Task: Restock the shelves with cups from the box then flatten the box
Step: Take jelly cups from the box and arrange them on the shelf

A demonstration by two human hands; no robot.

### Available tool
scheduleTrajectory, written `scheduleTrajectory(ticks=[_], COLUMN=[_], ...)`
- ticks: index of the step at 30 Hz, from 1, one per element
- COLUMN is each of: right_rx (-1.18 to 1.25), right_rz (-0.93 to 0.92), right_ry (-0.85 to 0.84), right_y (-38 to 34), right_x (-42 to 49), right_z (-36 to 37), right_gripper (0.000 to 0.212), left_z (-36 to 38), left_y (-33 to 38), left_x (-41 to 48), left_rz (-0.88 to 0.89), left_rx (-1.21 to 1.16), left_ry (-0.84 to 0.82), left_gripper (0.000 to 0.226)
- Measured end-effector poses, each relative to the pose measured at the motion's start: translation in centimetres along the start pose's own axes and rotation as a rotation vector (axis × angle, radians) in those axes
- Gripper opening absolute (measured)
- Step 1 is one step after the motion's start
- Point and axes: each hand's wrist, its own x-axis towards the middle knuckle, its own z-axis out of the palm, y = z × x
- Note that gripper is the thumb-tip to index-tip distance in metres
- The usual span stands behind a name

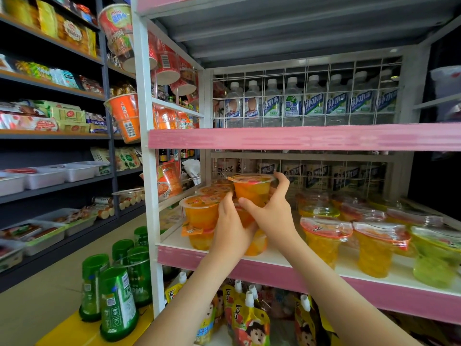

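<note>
Nearest me, below my bare forearms, glossy spouted pouches (249,318) with white screw caps stand packed on the bottom level. To their left are shiny green bottles (117,303) with tapering sides on a yellow surface. Above the pouches runs the pink front edge of the shelf (274,273), with a smooth white board behind it. Both hands are close together over its left end. My right hand (272,216) is clamped on the top cup (252,188), a clear tapered plastic tub of orange fruit with a foil film lid, thumb across its front and forefinger up by the rim. My left hand (230,228) wraps the lower cup (243,217) just beneath it, its fingers hidden behind. These sit among stacked orange cups (202,211) of the same kind at the shelf's left end. Further right on the same board stand more yellow-orange cups (324,243) and a green-filled cup (434,260), all with crinkled film lids. Behind them a white wire grid (306,71) backs the shelves, and through it show clear water bottles (272,103) with white caps and blue labels. Off to the left, orange paper noodle cups (124,116) hang tilted from the upright.
</note>
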Motion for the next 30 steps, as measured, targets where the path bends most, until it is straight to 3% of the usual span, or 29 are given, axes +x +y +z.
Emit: scheduleTrajectory(ticks=[8,12,16,21,25,28,30], right_rx=[-0.059,-0.107,-0.201,-0.233,-0.252,-0.256,-0.274], right_rz=[-0.073,-0.073,-0.064,-0.077,-0.068,-0.057,-0.052], right_ry=[0.049,0.008,-0.021,-0.019,-0.043,-0.029,-0.028], right_y=[0.1,-0.5,-1.1,-2.1,-2.4,-2.4,-2.5], right_x=[-0.4,-0.1,0.5,0.7,0.9,1.1,1.3], right_z=[0.1,-0.3,-0.5,0.0,0.6,0.7,0.6], right_gripper=[0.104,0.090,0.066,0.059,0.058,0.058,0.059], left_z=[-0.4,-0.9,-2.5,-4.4,-5.4,-5.7,-5.6], left_y=[-0.1,-0.3,-1.3,-3.5,-4.8,-6.0,-6.3], left_x=[-0.4,-0.9,-1.1,0.0,0.8,1.2,1.3], left_rz=[0.039,0.089,0.185,0.339,0.406,0.246,0.065], left_rx=[0.027,0.077,0.190,0.303,0.308,0.404,0.363], left_ry=[-0.008,0.015,0.080,0.259,0.387,0.461,0.323], left_gripper=[0.089,0.083,0.065,0.025,0.024,0.042,0.054])
